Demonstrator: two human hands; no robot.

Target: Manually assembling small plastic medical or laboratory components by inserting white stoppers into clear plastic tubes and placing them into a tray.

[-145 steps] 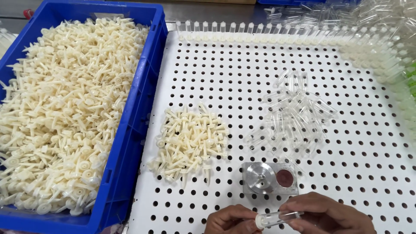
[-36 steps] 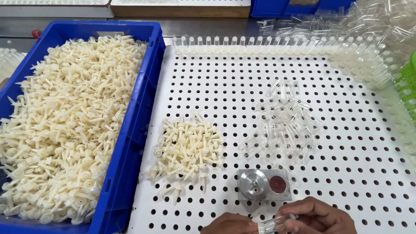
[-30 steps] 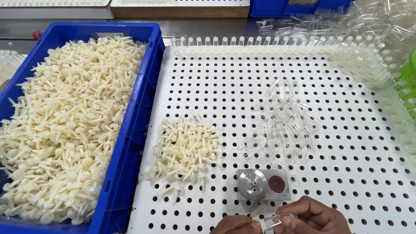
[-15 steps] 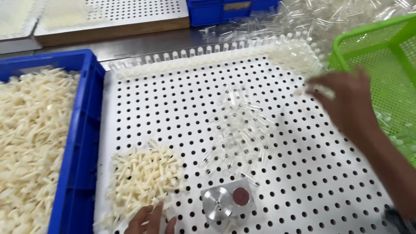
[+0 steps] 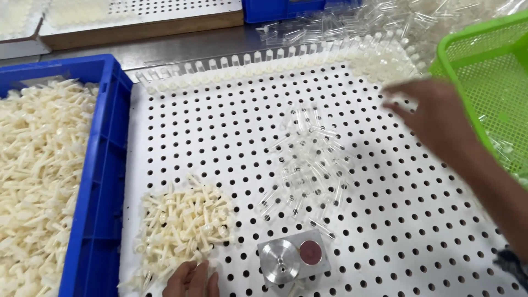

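Observation:
My right hand [image 5: 432, 113] hovers over the far right of the white perforated board [image 5: 220, 137], fingers spread and blurred, holding nothing I can see. It is near the row of clear tubes standing in the holes [image 5: 379, 66]. My left hand [image 5: 190, 279] rests at the near edge beside a pile of cream plastic plugs [image 5: 184, 223], its fingertips touching the pile. A heap of loose clear tubes [image 5: 311, 159] lies mid-board. A small metal fixture with a round disc and a red spot [image 5: 291, 258] sits near the front.
A blue crate [image 5: 104, 181] full of cream plugs stands at the left. A green mesh basket [image 5: 489, 88] holding clear tubes sits at the right. More clear tubes lie piled at the back [image 5: 352, 22], beside another blue crate [image 5: 286, 8].
Both hands held a small tube together at the front edge. They have separated: my right hand reached to the far right near the basket, my left dropped to the plug pile. The view swung right.

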